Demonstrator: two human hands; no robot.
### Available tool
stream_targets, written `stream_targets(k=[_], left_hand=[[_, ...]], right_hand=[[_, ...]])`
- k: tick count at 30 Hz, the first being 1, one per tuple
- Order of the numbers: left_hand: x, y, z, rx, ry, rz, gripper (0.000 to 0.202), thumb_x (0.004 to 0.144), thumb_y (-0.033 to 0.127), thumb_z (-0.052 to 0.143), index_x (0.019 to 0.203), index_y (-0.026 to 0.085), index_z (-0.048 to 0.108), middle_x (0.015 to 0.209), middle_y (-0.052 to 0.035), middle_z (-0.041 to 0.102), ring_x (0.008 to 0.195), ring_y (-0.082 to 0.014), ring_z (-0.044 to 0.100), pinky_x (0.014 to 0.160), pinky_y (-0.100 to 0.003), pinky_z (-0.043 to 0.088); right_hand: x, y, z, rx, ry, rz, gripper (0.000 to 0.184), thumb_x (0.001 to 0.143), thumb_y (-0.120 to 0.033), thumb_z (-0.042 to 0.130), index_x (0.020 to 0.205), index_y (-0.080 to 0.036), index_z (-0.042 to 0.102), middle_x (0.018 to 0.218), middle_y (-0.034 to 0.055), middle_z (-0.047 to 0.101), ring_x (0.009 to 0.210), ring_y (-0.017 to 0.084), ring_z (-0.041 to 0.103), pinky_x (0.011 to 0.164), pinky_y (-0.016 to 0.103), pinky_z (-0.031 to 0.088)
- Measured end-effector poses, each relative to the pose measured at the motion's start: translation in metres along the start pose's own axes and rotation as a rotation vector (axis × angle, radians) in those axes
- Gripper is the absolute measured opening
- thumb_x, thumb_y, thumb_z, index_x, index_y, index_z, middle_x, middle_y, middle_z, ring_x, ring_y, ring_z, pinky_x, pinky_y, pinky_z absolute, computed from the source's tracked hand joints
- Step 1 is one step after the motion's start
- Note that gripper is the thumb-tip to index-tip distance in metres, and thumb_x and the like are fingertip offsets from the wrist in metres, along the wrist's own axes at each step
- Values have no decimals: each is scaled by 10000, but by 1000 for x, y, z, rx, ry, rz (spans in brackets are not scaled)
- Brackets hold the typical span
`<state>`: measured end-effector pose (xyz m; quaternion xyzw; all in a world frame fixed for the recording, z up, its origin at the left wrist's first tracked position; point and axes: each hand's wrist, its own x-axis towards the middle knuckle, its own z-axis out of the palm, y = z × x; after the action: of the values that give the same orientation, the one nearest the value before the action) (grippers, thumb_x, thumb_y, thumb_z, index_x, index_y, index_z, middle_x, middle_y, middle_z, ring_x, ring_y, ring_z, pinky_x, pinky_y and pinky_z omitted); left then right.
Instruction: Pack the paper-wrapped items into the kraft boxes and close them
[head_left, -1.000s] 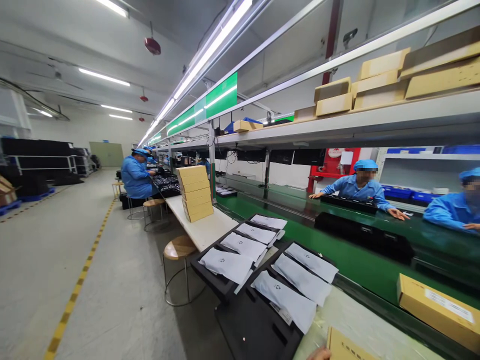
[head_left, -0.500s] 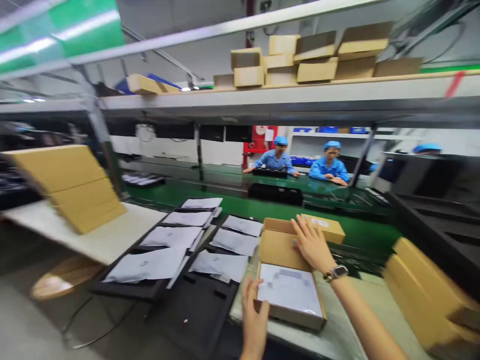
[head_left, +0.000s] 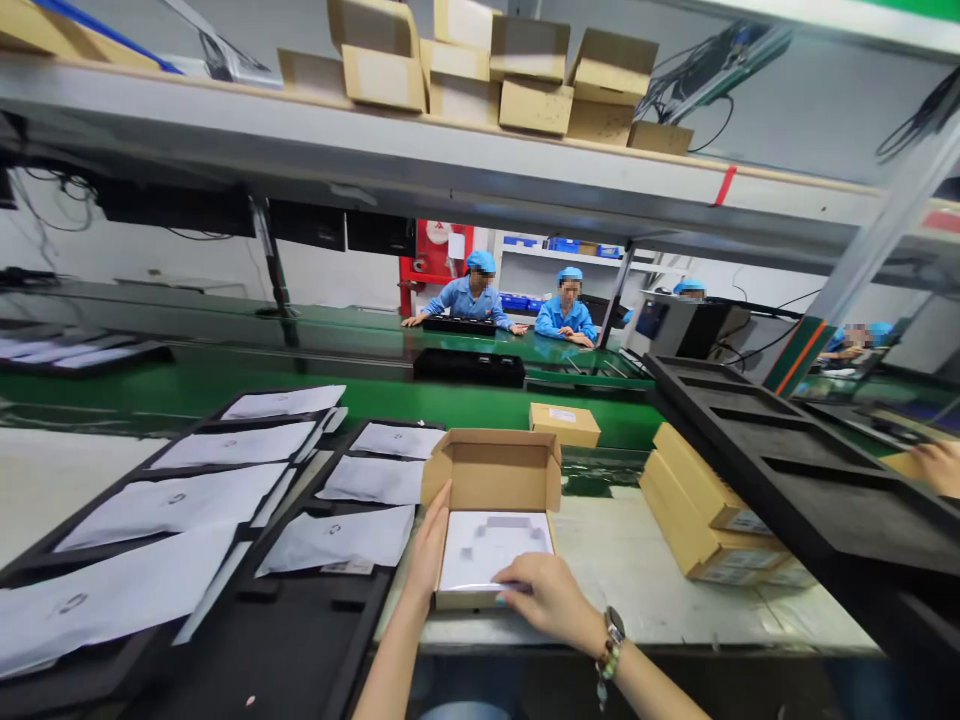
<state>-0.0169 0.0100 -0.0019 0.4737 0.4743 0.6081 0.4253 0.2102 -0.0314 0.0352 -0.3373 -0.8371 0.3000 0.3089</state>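
An open cardboard box (head_left: 502,470) sits on the bench, its lid raised toward the back. Inside lies a white insert (head_left: 469,555) with moulded recesses and a glossy, film-like surface. My left hand (head_left: 430,545) rests along the box's left side, fingers stretched out and pointing away from me. At the box's front edge, my right hand (head_left: 551,595) is closed, with fingertips pinched at the front of the white insert. Whether they grip the insert, its film or something small, I cannot make out.
Black trays (head_left: 300,640) holding white printed pouches (head_left: 349,540) stand left. Stacked closed boxes (head_left: 705,500) and a slanted black compartment tray (head_left: 825,490) are right. A small closed box (head_left: 564,425) sits behind. Co-workers (head_left: 472,295) sit across; another person's hand (head_left: 937,465) shows far right.
The view has swung right. My right hand has left the lid and come down to the insert's front edge. My left hand has moved against the box's left side.
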Motion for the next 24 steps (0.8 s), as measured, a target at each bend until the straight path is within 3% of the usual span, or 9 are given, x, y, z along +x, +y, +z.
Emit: stream_targets(k=[3,8,11,14,19,22,24], left_hand=[[-3,-1,-3,-45,-12,-23,574,966,522,450,1471,250,468,1589,-33,390,1469,-234,336,1222,-390,266],[-11,1,-4,-97,2,-70,613,961,604,396,1463,263,480,1499,-37,519,1391,-299,457,1161,-451,376],[-16,1,-3,-96,27,-63,599,948,601,439,1421,247,534,1504,-43,514,1404,-289,441,1179,-432,345],[-18,1,-3,-89,42,-38,573,953,579,450,1395,233,563,1508,-49,509,1421,-273,416,1210,-423,285],[-19,0,-4,-76,58,-7,514,956,543,481,1350,237,602,1492,-39,525,1441,-256,378,1234,-404,212],[-19,-5,-7,-78,57,-18,522,968,554,440,1356,244,600,1372,-49,622,1326,-270,510,1137,-397,379],[-18,-9,-8,-66,69,-45,559,961,577,425,1379,240,582,1051,-54,729,1016,-270,670,906,-389,534]], right_hand=[[6,1,-14,162,114,54,161,887,-362,703,982,-262,785,888,30,764,782,197,686,711,288,513],[9,7,-52,389,501,110,256,935,-431,655,1107,-266,750,1068,45,757,941,223,697,798,326,556],[6,6,-68,437,600,81,237,916,-436,686,1089,-291,756,1040,29,763,906,205,688,765,302,549],[5,-2,-74,426,580,47,175,905,-391,713,1050,-312,769,1002,14,766,869,184,680,715,268,534],[9,-16,-64,301,410,0,156,896,-311,730,1045,-324,776,976,17,766,876,197,692,764,298,533],[8,-14,-43,185,263,-33,176,897,-272,723,1055,-325,776,936,20,766,852,201,687,783,320,506],[4,-7,-26,18,152,-67,195,918,-248,681,1078,-316,770,905,27,760,821,204,673,775,335,480]])
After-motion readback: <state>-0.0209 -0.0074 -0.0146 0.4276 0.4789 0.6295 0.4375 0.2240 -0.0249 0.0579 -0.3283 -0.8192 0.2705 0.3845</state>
